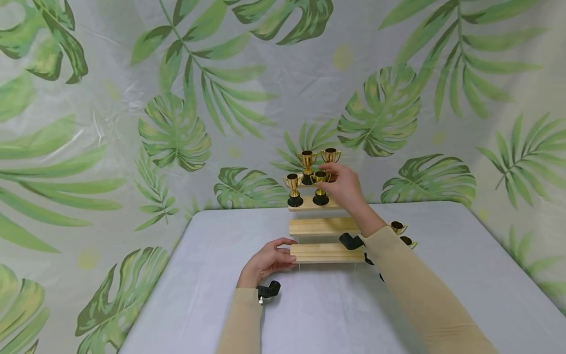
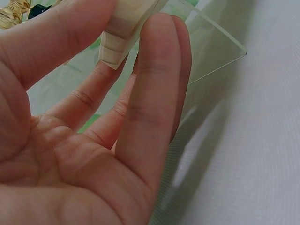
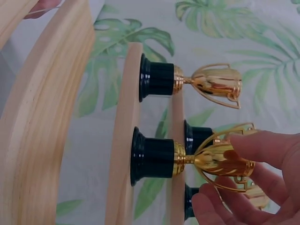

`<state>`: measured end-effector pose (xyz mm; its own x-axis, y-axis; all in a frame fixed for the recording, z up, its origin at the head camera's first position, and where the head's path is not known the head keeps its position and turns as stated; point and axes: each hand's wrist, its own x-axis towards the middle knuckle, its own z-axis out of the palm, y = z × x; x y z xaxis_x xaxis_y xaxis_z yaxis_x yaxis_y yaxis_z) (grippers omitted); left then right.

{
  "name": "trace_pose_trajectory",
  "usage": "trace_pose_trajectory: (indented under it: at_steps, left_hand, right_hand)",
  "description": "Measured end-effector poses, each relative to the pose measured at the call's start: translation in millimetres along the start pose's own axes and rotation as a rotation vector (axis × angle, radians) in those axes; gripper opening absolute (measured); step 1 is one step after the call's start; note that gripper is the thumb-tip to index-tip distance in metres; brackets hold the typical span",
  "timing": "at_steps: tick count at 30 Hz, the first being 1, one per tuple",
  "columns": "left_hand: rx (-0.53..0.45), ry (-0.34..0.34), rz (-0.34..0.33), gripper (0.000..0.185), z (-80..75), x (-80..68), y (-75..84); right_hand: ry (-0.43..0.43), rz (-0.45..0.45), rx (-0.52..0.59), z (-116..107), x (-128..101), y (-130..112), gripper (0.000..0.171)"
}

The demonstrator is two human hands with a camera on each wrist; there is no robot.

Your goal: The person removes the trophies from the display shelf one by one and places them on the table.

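My right hand (image 1: 344, 189) pinches the gold cup of a small trophy (image 1: 321, 187) between thumb and fingers. In the right wrist view, that trophy's black base (image 3: 154, 159) stands on a wooden shelf board (image 3: 123, 140). To its left on the same board is another gold trophy (image 1: 294, 184). Two more trophies, one at the left (image 1: 307, 160) and one at the right (image 1: 330, 155), stand on the top board behind. My left hand (image 1: 268, 259) holds the left end of the lowest board (image 1: 327, 251), its thumb and fingers around the board's end (image 2: 115, 51).
More trophies (image 1: 398, 226) are at the stand's right, partly hidden by my right sleeve (image 1: 411, 275). An unoccupied wooden board (image 1: 323, 226) lies between the lowest and trophy-bearing boards. A clear side panel (image 2: 211, 42) supports the stand on the white table (image 1: 230, 236). A leaf-patterned backdrop hangs behind.
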<state>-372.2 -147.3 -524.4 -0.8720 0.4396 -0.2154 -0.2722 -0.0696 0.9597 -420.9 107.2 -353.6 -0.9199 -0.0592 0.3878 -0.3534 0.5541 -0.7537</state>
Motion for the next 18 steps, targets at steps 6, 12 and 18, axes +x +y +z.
trace_pose_trajectory:
  at_steps: [6, 12, 18]
  left_hand:
    - [-0.005, -0.003, -0.006, 0.058, -0.1, -0.8, 0.2]
    - [-0.003, -0.006, -0.001, 0.057, 0.5, -1.1, 1.1]
    - [-0.002, -0.006, 0.000, 0.056, 0.6, -2.1, 1.8]
  right_hand:
    - [0.017, -0.022, -0.018, 3.6, 1.4, -0.2, 0.042]
    - [0.026, -0.043, -0.010, 5.0, 1.3, -0.3, 0.041]
    - [0.042, -0.056, -0.007, 6.0, 0.9, 3.3, 0.040]
